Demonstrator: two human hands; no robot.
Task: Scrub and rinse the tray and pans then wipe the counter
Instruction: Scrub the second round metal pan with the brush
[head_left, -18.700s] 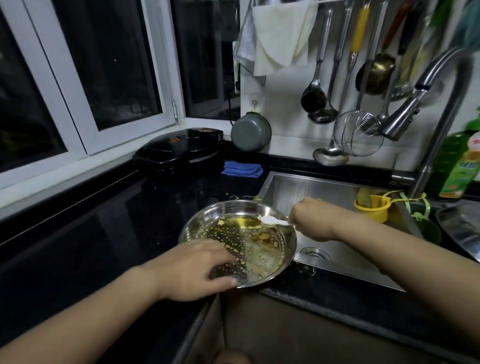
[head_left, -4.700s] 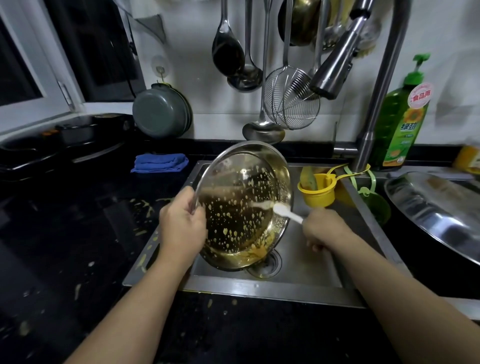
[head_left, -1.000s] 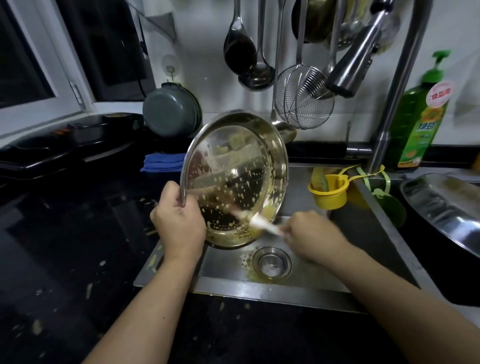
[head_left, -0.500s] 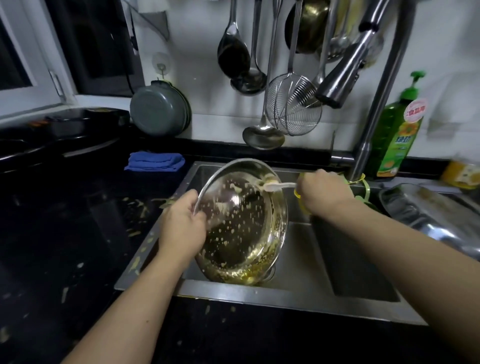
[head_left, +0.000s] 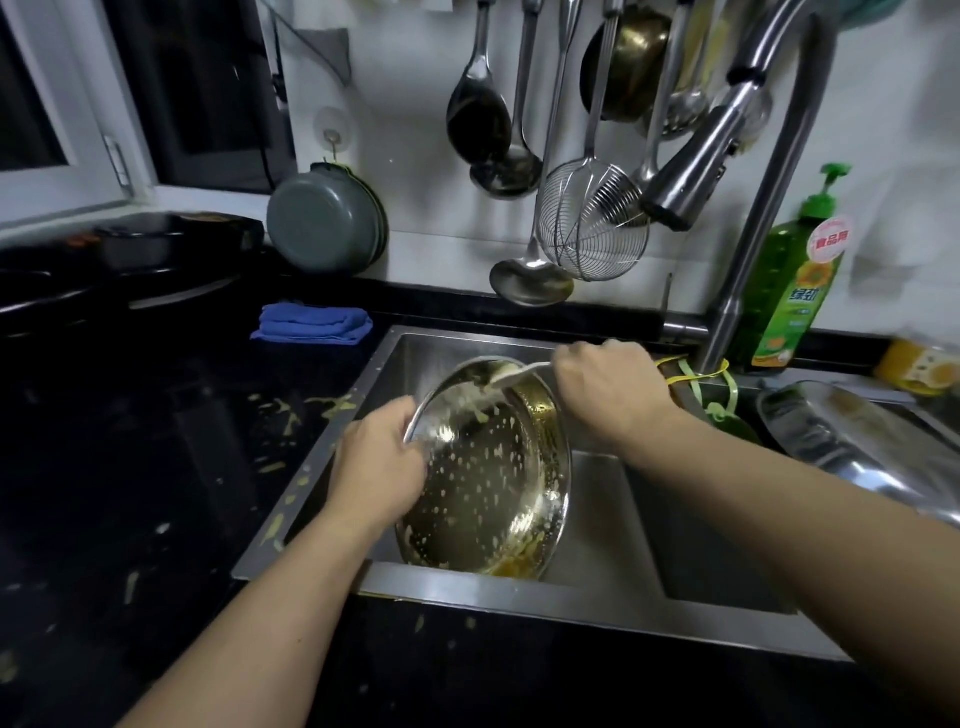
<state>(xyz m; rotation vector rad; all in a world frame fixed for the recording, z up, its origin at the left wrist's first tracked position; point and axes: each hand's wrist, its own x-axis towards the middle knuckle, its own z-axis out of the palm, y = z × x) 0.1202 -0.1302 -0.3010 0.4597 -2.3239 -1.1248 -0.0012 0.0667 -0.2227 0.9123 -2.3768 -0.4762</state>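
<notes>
Right hand hides the spoon handle (pan tilted).

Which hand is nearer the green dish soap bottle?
Right. The right hand holds the white scraper near the faucet base beside the bottle; the left hand grips the pan's far rim.

- Pan in sink: shiny metal, greasy specks.
- Sink: brushed steel, matt.
- Counter left of sink: glossy black.
- Cloth behind sink's left corner: blue, soft.
</notes>
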